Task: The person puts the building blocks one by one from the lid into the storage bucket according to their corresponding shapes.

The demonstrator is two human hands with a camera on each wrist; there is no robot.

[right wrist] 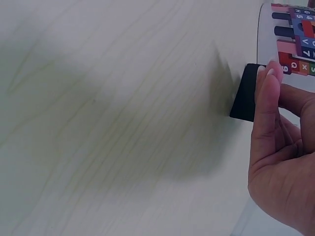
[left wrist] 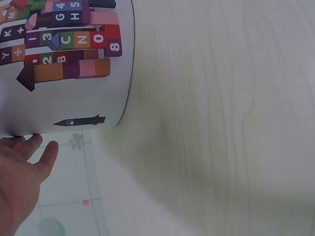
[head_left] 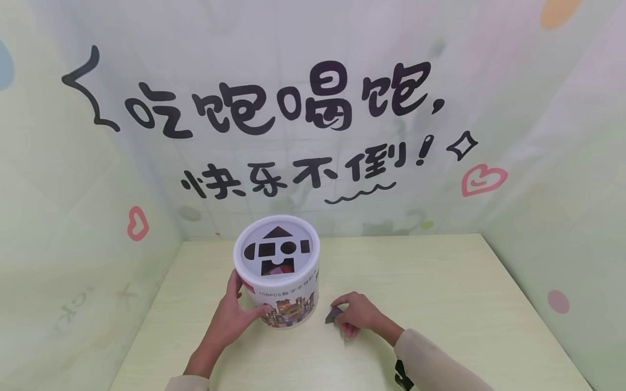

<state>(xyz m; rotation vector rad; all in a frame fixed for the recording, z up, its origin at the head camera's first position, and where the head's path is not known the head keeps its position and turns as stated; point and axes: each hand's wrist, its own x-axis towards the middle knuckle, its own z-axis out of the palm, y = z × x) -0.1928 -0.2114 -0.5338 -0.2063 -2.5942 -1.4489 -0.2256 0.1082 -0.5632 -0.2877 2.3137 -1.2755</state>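
A white round block bucket [head_left: 305,293] stands on the table, printed with colourful letter and number blocks. Its pale lid [head_left: 254,269] has cut-outs shaped like a triangle, a circle, rectangles and a half-round; pink and red show through the front one. My left hand [head_left: 233,317] grips the bucket's left side, thumb across the front, with the other fingers partly hidden behind it. Just right of the bucket, my right hand [head_left: 358,315] pinches a dark block [right wrist: 243,96] between thumb and fingertips, close over the table. The fingers cover part of the block.
The pale wood-grain table [head_left: 415,271] extends to both sides of the bucket. Behind it rises a fabric backdrop [head_left: 274,43] with large black lettering, and similar printed panels close in the left and right sides.
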